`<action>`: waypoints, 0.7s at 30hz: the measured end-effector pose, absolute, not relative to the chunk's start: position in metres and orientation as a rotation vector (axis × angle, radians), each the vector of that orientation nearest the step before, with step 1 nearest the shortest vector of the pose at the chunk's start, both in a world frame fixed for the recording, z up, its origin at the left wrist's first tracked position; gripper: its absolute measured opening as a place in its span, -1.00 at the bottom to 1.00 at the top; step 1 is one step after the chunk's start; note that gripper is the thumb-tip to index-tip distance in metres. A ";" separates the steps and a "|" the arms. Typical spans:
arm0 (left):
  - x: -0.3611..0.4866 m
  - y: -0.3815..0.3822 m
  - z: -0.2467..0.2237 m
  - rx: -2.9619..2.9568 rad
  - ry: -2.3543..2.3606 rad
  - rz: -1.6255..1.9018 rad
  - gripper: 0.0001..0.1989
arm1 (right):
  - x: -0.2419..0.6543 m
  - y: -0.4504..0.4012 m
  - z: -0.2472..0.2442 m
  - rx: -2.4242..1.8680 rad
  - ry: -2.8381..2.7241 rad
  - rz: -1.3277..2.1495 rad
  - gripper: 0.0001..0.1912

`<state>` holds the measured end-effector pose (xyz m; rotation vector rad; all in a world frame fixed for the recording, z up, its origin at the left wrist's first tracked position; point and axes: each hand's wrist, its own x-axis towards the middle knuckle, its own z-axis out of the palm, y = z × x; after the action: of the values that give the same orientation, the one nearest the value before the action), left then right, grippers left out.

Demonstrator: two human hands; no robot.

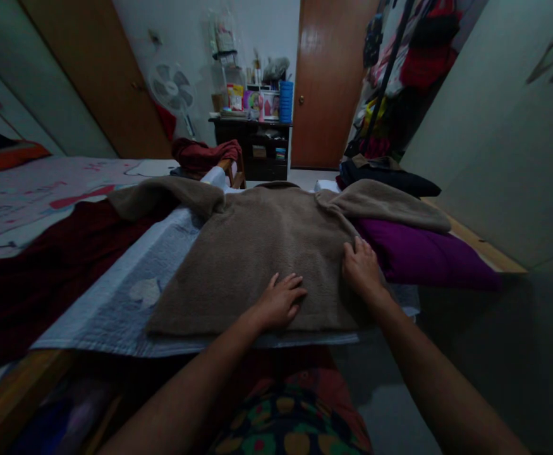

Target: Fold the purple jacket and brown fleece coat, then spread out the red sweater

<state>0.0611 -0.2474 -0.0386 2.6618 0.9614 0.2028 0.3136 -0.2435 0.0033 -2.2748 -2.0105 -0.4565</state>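
Note:
A brown fuzzy jacket (257, 253) lies spread out with its sleeves reaching to both sides and its hem towards me. My left hand (282, 302) rests flat on the lower middle of the jacket, fingers apart. Near the jacket's right side edge, my right hand (364, 268) lies on the fabric, its fingers stretched forward. Under the jacket is a light blue cloth (119, 303) with a pale heart patch. The jacket's right sleeve drapes over a folded purple cloth (428, 256). Its left sleeve lies across a dark red garment (67, 253).
A bed with a pink printed sheet (30, 196) extends on the left. Dark folded clothes (390, 177) lie behind the right sleeve. At the back are a white fan (172, 85), a dark shelf (252, 151) with several items and a brown door (328, 82). Clothes hang at right.

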 end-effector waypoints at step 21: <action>0.064 -0.253 -0.043 2.605 0.968 0.235 -0.53 | 0.360 -0.226 0.050 -2.445 -2.113 0.194 -0.60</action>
<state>0.0637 -0.2530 -0.0427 2.6046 0.9681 0.2351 0.3601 -0.2265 0.0496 -2.4455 -2.1128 0.1937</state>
